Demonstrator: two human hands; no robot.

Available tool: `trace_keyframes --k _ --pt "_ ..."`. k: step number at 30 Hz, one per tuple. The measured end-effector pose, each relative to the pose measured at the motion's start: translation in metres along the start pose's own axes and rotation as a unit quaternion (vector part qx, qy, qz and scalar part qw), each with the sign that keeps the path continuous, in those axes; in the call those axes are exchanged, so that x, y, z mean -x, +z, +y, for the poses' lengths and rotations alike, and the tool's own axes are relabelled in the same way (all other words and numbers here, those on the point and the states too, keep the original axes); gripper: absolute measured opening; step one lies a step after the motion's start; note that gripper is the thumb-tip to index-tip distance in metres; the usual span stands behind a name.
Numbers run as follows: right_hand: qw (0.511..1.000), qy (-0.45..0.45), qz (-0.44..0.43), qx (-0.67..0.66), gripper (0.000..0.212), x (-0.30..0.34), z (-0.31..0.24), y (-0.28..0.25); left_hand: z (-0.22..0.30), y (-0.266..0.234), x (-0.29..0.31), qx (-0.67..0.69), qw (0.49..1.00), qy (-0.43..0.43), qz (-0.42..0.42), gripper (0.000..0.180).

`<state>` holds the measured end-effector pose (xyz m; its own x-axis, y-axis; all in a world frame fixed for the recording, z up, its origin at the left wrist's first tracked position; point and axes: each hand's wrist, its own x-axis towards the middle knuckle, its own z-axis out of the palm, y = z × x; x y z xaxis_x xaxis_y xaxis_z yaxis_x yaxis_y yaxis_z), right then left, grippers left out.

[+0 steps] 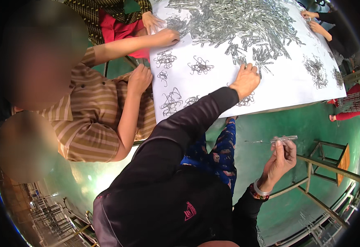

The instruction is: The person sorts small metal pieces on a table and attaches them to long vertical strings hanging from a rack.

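Observation:
My left hand (245, 81) reaches over the white table, fingers curled in at the near edge of small clusters of silver metal clips (262, 52). What its fingertips pinch, if anything, is hidden. Beneath my left wrist lies a small pile of bent wire hooks (246, 99). My right hand (280, 159), raised off the table's near side, grips a narrow silver metal clip (285, 139) between thumb and fingers. From that clip a thin wire piece points left. The large heap of similar clips (233, 22) spreads across the table's far side.
Several piles of wire hooks (201, 65) lie on the white tabletop (217, 84). At the left a person in a striped shirt (93, 119) works at the table edge. Another person's hands (318, 26) are at the far right. A metal-framed stool (332, 162) stands at right on the green floor.

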<state>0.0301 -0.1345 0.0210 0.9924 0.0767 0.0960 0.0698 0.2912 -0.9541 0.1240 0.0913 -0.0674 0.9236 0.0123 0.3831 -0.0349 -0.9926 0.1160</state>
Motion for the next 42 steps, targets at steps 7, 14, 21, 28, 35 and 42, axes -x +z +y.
trace_keyframes --k 7,14,21,28,35,42 --pt "0.998 -0.025 -0.049 0.009 0.014 0.017 -0.012 0.01 -0.006 -0.016 0.054 0.099 0.993 -0.057 0.022 0.019" --pt "0.997 -0.046 -0.067 -0.004 0.013 0.035 -0.02 0.013 -0.16 -0.047 0.077 0.063 0.973 -0.198 0.1 0.021" --pt "0.997 -0.016 -0.069 0.021 0.013 0.04 -0.012 0.0 -0.19 -0.046 0.076 0.083 0.994 -0.068 0.023 0.011" --pt "0.999 -0.019 -0.045 0.008 0.014 0.033 -0.011 -0.004 -0.185 -0.043 0.07 0.008 0.996 -0.077 0.042 0.009" --pt "0.999 -0.014 -0.037 0.009 0.013 0.033 -0.008 -0.016 -0.054 -0.033 0.058 0.169 0.985 -0.029 0.014 0.011" --pt "0.998 -0.037 -0.041 0.02 0.015 0.036 -0.023 -0.016 -0.088 -0.026 0.045 0.121 0.988 -0.086 0.039 0.019"
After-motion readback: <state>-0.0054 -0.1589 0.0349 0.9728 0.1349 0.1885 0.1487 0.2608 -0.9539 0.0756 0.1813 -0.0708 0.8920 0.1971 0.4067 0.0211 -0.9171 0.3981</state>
